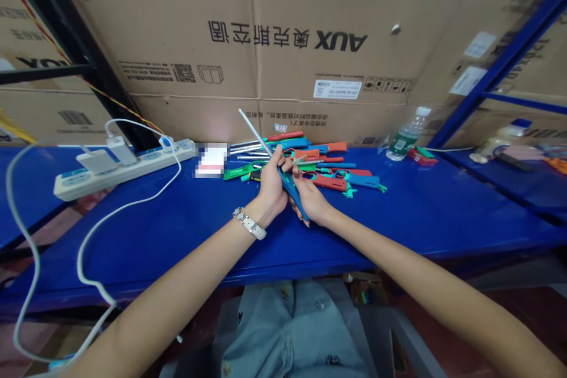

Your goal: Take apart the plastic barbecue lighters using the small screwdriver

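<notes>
Spread wide from left to right, a smooth, glossy blue table [425, 218] with a straight near edge. At the far left, set slantwise on it, a long white plastic power strip [150, 159]. Nearer, curving loosely over the blue surface, a thin white cable [146, 199]. Right of the strip, a small flat white-and-pink rectangle [211, 160], blurred. At far centre, a jumbled heap of plastic trigger lighters with metal rods [326, 181], red, orange, green and blue. Farther right, upright, a clear plastic bottle with a green label [401, 140]; just beside it, a small red-and-green packet [423, 157].
</notes>
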The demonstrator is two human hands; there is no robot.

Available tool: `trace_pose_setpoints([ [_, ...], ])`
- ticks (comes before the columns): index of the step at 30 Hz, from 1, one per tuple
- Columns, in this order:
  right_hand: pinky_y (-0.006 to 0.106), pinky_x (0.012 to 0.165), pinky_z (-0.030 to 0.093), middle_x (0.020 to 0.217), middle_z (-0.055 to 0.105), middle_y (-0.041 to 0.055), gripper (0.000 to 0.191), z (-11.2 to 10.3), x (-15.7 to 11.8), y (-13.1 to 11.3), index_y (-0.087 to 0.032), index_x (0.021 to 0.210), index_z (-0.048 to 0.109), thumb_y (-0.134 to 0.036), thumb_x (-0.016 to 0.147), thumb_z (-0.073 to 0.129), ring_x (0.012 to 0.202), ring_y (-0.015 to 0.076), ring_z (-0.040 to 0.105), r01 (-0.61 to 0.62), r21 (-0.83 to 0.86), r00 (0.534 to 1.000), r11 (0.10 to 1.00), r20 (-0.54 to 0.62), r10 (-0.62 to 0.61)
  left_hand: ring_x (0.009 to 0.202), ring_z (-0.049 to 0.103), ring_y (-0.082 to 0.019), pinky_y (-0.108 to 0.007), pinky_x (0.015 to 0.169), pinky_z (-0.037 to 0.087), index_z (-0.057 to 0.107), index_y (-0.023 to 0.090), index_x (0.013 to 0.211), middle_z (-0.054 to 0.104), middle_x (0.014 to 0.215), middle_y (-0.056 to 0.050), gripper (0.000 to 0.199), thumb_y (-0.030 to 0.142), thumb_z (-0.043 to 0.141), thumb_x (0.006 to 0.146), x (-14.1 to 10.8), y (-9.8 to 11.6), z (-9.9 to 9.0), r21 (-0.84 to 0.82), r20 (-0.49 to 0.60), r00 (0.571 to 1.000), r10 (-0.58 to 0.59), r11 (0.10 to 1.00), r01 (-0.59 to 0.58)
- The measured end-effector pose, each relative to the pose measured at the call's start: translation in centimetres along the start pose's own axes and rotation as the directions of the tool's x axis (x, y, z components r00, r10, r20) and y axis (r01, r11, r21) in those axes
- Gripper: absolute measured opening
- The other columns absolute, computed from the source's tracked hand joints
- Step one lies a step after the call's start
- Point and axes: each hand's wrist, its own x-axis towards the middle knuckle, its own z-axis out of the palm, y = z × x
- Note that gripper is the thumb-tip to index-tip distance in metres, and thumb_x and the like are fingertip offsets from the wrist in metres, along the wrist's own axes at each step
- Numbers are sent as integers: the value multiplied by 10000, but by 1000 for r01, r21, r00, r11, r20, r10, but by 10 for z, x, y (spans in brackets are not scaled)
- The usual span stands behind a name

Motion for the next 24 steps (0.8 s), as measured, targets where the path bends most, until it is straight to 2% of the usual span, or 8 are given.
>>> trace_pose_setpoints([
  [4, 250, 243, 329, 349, 456, 4, 704, 2, 0, -2, -231, 536, 426, -756, 970, 244, 229, 119, 390, -18, -83, 999, 996, -49, 14, 509, 435, -106, -278, 575, 424, 300, 230, 630, 334, 531, 60, 521, 547, 557, 955, 1, -4, -4, 171, -8, 999, 38, 985, -37],
  [9, 269, 299, 377, 355, 451, 31, 692, 8, -1, -4, -236, 509, 412, -631, 1031, 186, 258, 129, 410, -25, -209, 995, 978, -101, 4, 473, 272, -103, -295, 564, 392, 230, 240, 644, 204, 537, 78, 551, 601, 508, 953, 8, -4, -12, 299, 28, 993, 112, 947, -116],
  [11, 273, 314, 377, 371, 461, 32, 695, 9, -1, -5, -238, 526, 417, -656, 1024, 171, 276, 135, 422, -23, -212, 994, 977, -112, -1, 477, 300, -100, -293, 566, 398, 255, 239, 637, 245, 535, 77, 559, 619, 541, 932, 9, -2, -14, 319, 74, 992, 102, 940, -120],
  [14, 275, 384, 386, 445, 508, 31, 692, 3, -4, -5, -234, 584, 432, -722, 998, 170, 357, 150, 477, 36, -300, 987, 953, -139, -81, 540, 454, -105, -279, 582, 426, 412, 222, 643, 447, 578, 44, 511, 619, 615, 892, 6, 3, -19, 380, 137, 987, 85, 915, -132],
  [17, 277, 519, 366, 592, 576, 44, 645, -11, -8, -5, -217, 639, 467, -719, 997, 279, 551, 180, 560, 174, -575, 949, 800, -120, -293, 643, 571, -119, -258, 597, 453, 598, 184, 724, 635, 715, -12, 412, 562, 709, 843, -1, 9, -33, 474, 149, 985, 84, 869, -146],
  [19, 282, 565, 321, 663, 603, 42, 610, -22, -10, -4, -206, 673, 515, -697, 996, 352, 614, 183, 558, 215, -707, 933, 673, -54, -355, 693, 621, -135, -255, 627, 490, 652, 168, 775, 683, 770, -33, 382, 536, 751, 813, -8, 15, -47, 529, 161, 987, 10, 843, -95],
  [21, 289, 568, 279, 629, 579, 30, 609, -31, -11, -3, -201, 648, 519, -673, 1003, 373, 580, 166, 518, 222, -763, 939, 607, -2, -345, 685, 650, -158, -270, 619, 513, 680, 158, 784, 705, 765, -62, 401, 554, 738, 822, -15, 23, -62, 627, 160, 982, -103, 779, -20],
  [24, 295, 566, 263, 595, 563, 25, 630, -38, -10, -4, -198, 613, 531, -650, 1017, 360, 570, 161, 509, 232, -788, 954, 570, 72, -290, 487, 553, -132, -258, 478, 424, 683, 162, 685, 657, 603, -61, 468, 587, 662, 879, -25, 42, -81, 846, 162, 965, -208, 532, -27],
])
